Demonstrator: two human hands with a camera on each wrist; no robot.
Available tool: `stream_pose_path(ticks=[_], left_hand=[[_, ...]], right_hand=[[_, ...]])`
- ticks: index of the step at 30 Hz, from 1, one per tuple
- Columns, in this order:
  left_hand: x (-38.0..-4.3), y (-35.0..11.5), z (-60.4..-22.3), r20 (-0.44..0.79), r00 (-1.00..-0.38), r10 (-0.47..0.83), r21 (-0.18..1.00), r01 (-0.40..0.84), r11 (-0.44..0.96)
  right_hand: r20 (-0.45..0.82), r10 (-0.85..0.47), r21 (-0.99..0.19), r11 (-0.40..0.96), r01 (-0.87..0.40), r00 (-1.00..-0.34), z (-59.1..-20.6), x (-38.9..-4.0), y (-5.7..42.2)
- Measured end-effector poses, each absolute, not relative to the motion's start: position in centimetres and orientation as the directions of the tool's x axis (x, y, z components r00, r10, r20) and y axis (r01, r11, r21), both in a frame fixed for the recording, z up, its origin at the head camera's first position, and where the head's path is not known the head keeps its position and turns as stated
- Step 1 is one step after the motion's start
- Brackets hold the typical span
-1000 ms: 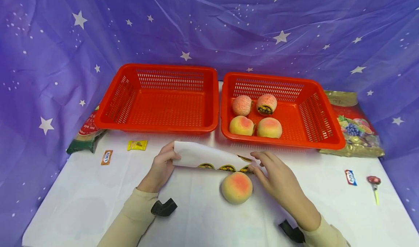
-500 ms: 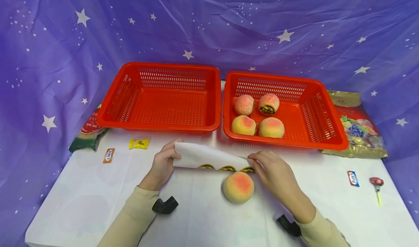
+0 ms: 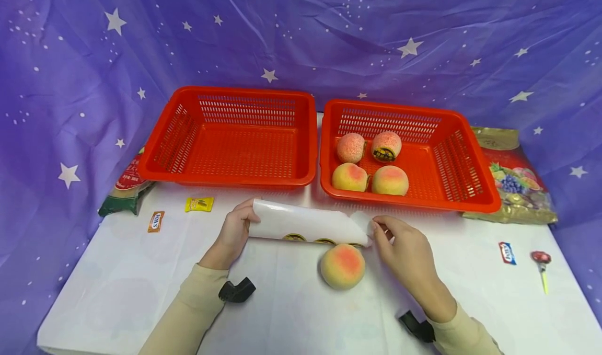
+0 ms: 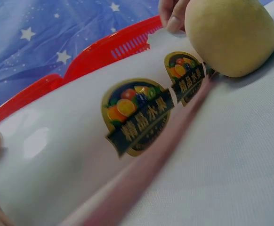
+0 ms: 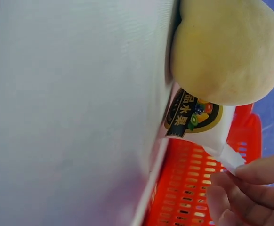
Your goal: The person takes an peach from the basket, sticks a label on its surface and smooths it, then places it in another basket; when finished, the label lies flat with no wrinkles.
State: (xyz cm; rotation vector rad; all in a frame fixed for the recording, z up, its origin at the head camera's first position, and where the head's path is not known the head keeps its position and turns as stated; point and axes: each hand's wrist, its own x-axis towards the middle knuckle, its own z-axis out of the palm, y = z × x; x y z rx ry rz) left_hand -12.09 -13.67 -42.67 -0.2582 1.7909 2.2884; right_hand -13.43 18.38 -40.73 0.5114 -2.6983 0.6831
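My left hand grips the left end of a white sticker sheet, thumb on top. Along its near edge run dark fruit-label stickers with gold rims and Chinese characters. At the right end, my right hand pinches a white flap between thumb and forefinger; the flap lifts away from the sheet with its plain side showing. Just in front of the sheet sits a yellow peach with a red blush, touched by neither hand. In the wrist views it overlaps part of the sheet.
Behind are two red baskets: the left basket holds nothing, the right basket several peaches, some labelled. Wrapped candies, a lollipop and a bag lie around; another bag is at left.
The right hand has shifted slightly right, pulling the sheet's end up into a white flap. A dark label at that end no longer shows. Left hand and front peach stay put.
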Motion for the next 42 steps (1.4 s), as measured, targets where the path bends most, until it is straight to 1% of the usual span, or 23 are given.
stream_pose_path(ticks=[6, 12, 14, 19, 24, 29, 32, 35, 37, 39, 42], left_hand=[[-12.3, -13.9, -43.3, -0.295, -0.954, 0.055, 0.942, -0.3, -0.153], [-12.6, -14.2, -44.5, -0.321, -0.946, 0.036, 0.94, -0.323, -0.106], [-12.8, -14.2, -44.9, -0.34, -0.94, 0.001, 0.938, -0.339, -0.068], [-13.0, -13.8, -44.7, -0.342, -0.936, -0.087, 0.938, -0.346, 0.033], [-12.9, -13.4, -44.2, -0.297, -0.934, -0.196, 0.932, -0.329, 0.153], [-12.8, -13.0, -43.6, -0.206, -0.943, -0.26, 0.889, -0.291, 0.353], [-12.6, -12.7, -43.4, -0.126, -0.952, -0.279, 0.846, -0.25, 0.471], [-12.5, -12.5, -43.3, -0.021, -0.95, -0.31, 0.829, -0.19, 0.527], [-12.3, -12.2, -43.2, 0.075, -0.95, -0.304, 0.834, -0.108, 0.542], [-12.1, -11.7, -42.9, 0.17, -0.953, -0.252, 0.835, 0.004, 0.551], [-11.5, -10.3, -42.5, 0.288, -0.956, -0.066, 0.806, 0.204, 0.556]], right_hand=[[0.412, -0.217, -0.402, 0.828, -0.39, -0.885, -40.7, -13.1, 18.8], [0.415, -0.219, -0.402, 0.827, -0.394, -0.883, -40.6, -12.5, 19.0], [0.425, -0.218, -0.4, 0.826, -0.398, -0.878, -40.5, -12.3, 19.0], [0.468, -0.211, -0.398, 0.817, -0.418, -0.858, -40.1, -12.0, 19.1], [0.486, -0.207, -0.402, 0.81, -0.427, -0.849, -39.9, -11.9, 19.2], [0.487, -0.207, -0.399, 0.811, -0.428, -0.848, -39.9, -11.8, 19.2], [0.494, -0.207, -0.404, 0.805, -0.434, -0.845, -39.9, -11.6, 19.1], [0.494, -0.206, -0.407, 0.804, -0.434, -0.845, -39.8, -11.5, 19.0], [0.496, -0.203, -0.409, 0.804, -0.433, -0.845, -39.8, -11.5, 19.0], [0.496, -0.205, -0.408, 0.803, -0.435, -0.844, -39.8, -11.6, 19.0], [0.497, -0.207, -0.408, 0.802, -0.437, -0.843, -39.9, -11.7, 18.9]])
